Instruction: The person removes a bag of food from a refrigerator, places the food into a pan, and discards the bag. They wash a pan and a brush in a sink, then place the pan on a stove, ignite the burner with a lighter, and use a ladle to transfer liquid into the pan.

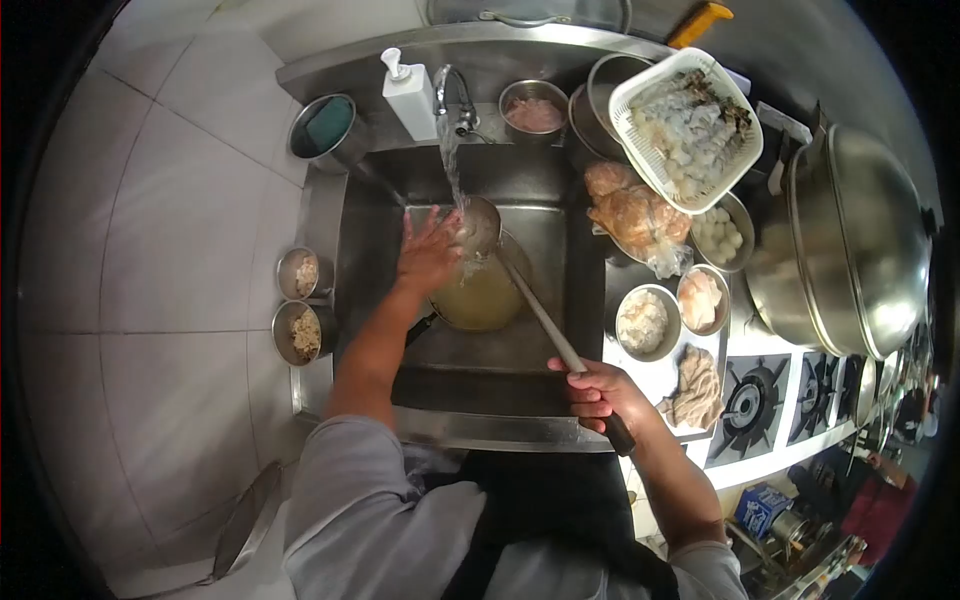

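My right hand [605, 397] is wrapped round the dark handle end of a long metal ladle [545, 318]. The ladle's bowl is under the stream from the faucet [455, 100], over the steel sink [380, 215]. Beside the bowl my left hand [432, 247] has its fingers spread; whether its fingertips touch the metal I cannot tell. Below them in the sink sits a round pan [485, 300] with cloudy yellowish liquid and a dark handle.
Left of the sink stand two small bowls [303, 335] of food. At the right are a white basket of shrimp [690, 125], bagged meat [635, 215], several bowls, a cloth [695, 390], a large steamer [860, 240] and burners [745, 405]. Another person [880, 510] is far right.
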{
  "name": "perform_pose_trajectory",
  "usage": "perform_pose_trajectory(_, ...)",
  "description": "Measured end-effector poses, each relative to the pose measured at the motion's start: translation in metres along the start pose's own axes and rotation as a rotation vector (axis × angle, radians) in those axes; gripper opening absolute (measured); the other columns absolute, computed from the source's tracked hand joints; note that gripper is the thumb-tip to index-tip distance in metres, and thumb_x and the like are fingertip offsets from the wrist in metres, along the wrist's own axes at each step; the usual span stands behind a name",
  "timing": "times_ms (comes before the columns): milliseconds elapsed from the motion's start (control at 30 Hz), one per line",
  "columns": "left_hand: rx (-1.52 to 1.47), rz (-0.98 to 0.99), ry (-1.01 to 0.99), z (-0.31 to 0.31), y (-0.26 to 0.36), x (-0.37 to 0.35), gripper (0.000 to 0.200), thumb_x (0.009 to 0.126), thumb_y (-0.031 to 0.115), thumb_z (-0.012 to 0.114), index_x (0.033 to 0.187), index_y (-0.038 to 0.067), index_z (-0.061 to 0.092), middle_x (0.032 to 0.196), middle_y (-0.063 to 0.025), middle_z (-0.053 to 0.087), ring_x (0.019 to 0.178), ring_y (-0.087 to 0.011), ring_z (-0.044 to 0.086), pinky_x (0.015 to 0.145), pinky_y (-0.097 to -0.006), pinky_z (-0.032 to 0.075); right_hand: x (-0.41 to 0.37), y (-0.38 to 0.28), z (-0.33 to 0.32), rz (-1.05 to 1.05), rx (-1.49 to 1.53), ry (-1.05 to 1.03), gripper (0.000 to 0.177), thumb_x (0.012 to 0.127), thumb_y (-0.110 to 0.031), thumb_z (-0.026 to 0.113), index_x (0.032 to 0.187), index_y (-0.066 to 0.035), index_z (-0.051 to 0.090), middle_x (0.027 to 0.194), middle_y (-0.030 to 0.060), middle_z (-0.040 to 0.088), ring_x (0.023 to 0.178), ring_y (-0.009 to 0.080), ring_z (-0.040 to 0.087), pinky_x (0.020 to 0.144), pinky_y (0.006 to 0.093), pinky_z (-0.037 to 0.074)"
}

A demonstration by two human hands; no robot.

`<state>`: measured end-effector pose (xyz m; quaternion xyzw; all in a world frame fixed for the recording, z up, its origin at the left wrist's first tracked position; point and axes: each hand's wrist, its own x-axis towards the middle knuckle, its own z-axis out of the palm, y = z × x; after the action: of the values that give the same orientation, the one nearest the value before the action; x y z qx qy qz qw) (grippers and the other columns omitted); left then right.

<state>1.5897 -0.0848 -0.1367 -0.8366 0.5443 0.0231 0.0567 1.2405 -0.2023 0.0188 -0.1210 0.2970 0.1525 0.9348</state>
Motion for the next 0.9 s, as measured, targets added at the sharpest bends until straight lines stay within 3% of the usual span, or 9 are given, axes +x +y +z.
perform_pose_trajectory(167, 0.167, 0.113, 0.062, 0.006, 0.014, -0.026, 0.052, 0.092, 0.025, 0.039, 0.142, 0.022, 0.027, 0.149, 0.0077, 0.018, 0.140, -0.0204, 0.009, 0.111, -0.0542, 0.004, -0.034, 0.014, -0.022, -0.070, -0.756, 0.289, 0.041, 0.086, -0.012, 0.054, 0.124, -0.003, 0.042, 0.055, -0.0026, 0.039, 0.037, 0.0070, 0.038, 0.034, 0.0242, 0.038)
perform_pose_trajectory(267, 0.199, 0.337, -0.358, 0.013, 0.030, -0.057, 0.050, 0.089, 0.020, 0.044, 0.137, 0.018, 0.036, 0.146, -0.0017, 0.028, 0.137, -0.0216, 0.019, 0.111, -0.0530, 0.006, -0.051, 0.041, -0.067, -0.144, -1.490, 0.527, 0.041, 0.086, -0.014, 0.051, 0.124, -0.001, 0.042, 0.069, 0.0129, 0.058, 0.056, 0.0234, 0.059, 0.049, 0.0368, 0.048)
perform_pose_trajectory(333, -0.195, -0.002, -0.570, 0.036, 0.034, -0.091, 0.040, 0.088, 0.034, 0.046, 0.120, 0.011, 0.056, 0.136, -0.0113, 0.042, 0.129, -0.0263, 0.034, 0.109, -0.0468, 0.018, -0.063, 0.064, -0.098, -0.231, -1.748, 0.666, 0.039, 0.087, -0.014, 0.047, 0.122, 0.003, 0.043, 0.076, 0.0186, 0.063, 0.066, 0.0301, 0.064, 0.057, 0.0421, 0.051)
perform_pose_trajectory(400, -0.244, -0.189, -0.767, 0.104, -0.002, -0.108, 0.046, 0.086, 0.039, 0.047, 0.116, 0.006, 0.056, 0.115, -0.0204, 0.057, 0.107, -0.0374, 0.054, 0.092, -0.0435, 0.040, -0.082, 0.074, -0.108, 0.088, -1.914, 0.624, 0.039, 0.086, -0.014, 0.047, 0.122, -0.001, 0.043, 0.088, 0.0208, 0.063, 0.087, 0.0360, 0.062, 0.071, 0.0463, 0.050)
perform_pose_trajectory(533, -0.438, -0.272, -0.380, 0.088, 0.009, -0.135, 0.035, 0.084, 0.024, 0.053, 0.108, 0.000, 0.057, 0.102, -0.0252, 0.060, 0.097, -0.0428, 0.056, 0.082, -0.0458, 0.046, -0.129, 0.085, -0.125, -0.214, -1.922, 0.488, 0.027, 0.084, -0.013, 0.048, 0.107, 0.002, 0.049, 0.086, 0.0219, 0.062, 0.084, 0.0361, 0.062, 0.072, 0.0449, 0.049)
perform_pose_trajectory(633, -0.787, -0.771, -0.386, 0.051, 0.027, -0.137, 0.030, 0.082, 0.014, 0.055, 0.105, -0.004, 0.057, 0.097, -0.0221, 0.063, 0.092, -0.0338, 0.061, 0.079, -0.0412, 0.049, -0.174, 0.081, -0.135, -0.685, -1.644, 0.130, 0.027, 0.084, -0.017, 0.052, 0.103, 0.002, 0.050, 0.091, 0.0196, 0.059, 0.088, 0.0363, 0.058, 0.075, 0.0414, 0.045)
perform_pose_trajectory(767, -0.446, -0.473, -0.247, 0.013, 0.066, -0.154, 0.027, 0.080, 0.008, 0.054, 0.102, -0.006, 0.056, 0.089, -0.0193, 0.063, 0.088, -0.0262, 0.063, 0.078, -0.0365, 0.049, -0.301, 0.056, -0.099, -0.864, -1.311, 0.136, 0.030, 0.085, -0.019, 0.058, 0.112, -0.005, 0.053, 0.088, 0.0089, 0.058, 0.079, 0.0161, 0.056, 0.069, 0.0316, 0.045)
perform_pose_trajectory(833, -0.573, -0.372, 0.600, 0.047, 0.074, -0.154, 0.021, 0.079, 0.005, 0.055, 0.096, -0.006, 0.057, 0.078, -0.0130, 0.062, 0.077, -0.0188, 0.062, 0.072, -0.0320, 0.048, -0.379, 0.036, -0.086, -0.693, -1.174, 0.344, 0.035, 0.086, -0.023, 0.059, 0.113, -0.001, 0.052, 0.093, 0.0097, 0.058, 0.076, 0.0147, 0.057, 0.063, 0.0305, 0.046)
perform_pose_trajectory(900, -0.754, -0.457, 0.448, 0.003, 0.116, -0.157, 0.020, 0.079, 0.006, 0.055, 0.096, -0.005, 0.057, 0.077, -0.0114, 0.061, 0.075, -0.0170, 0.060, 0.071, -0.0310, 0.047, -0.418, 0.011, -0.132, -1.363, -1.268, 0.555, 0.037, 0.088, -0.026, 0.059, 0.117, -0.004, 0.053, 0.086, 0.0069, 0.058, 0.068, 0.0082, 0.055, 0.051, 0.0264, 0.044)
